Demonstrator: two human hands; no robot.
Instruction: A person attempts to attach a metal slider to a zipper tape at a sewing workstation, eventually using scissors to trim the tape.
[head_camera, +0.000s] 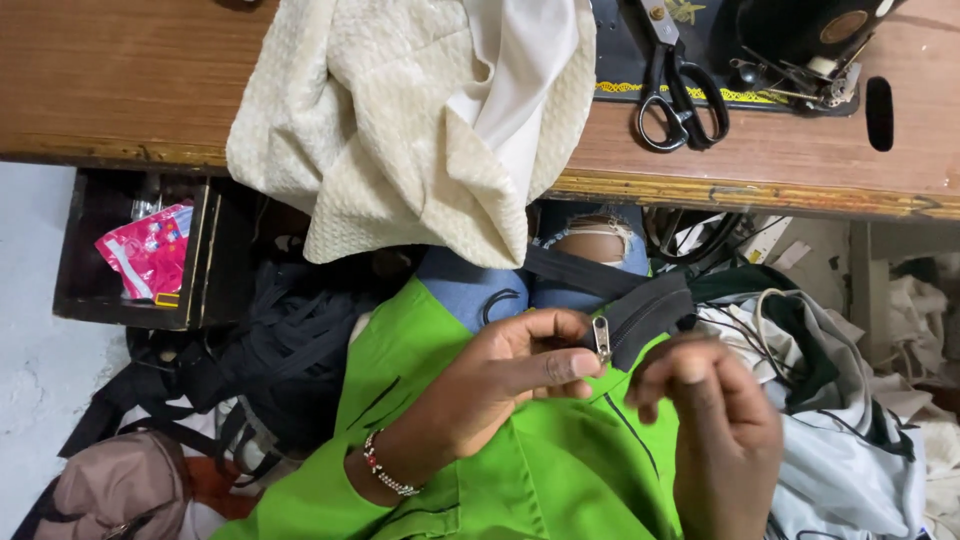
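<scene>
My left hand (500, 385) pinches a small metal zipper slider (601, 337) between thumb and forefinger, on the end of a black zipper tape (640, 310) that runs up and left over my lap. My right hand (715, 420) is curled just right of the slider, fingertips near the tape; whether it grips the tape is unclear. A beaded bracelet (385, 475) circles my left wrist. Bright green cloth (540, 470) lies under both hands.
A cream textured fabric (400, 120) hangs over the wooden table edge (700, 190). Black scissors (680, 95) lie by the black sewing machine (800, 40). An open drawer (135, 250) holds a pink packet. Black straps (270, 350) and grey-white clothes (850, 400) pile on the floor.
</scene>
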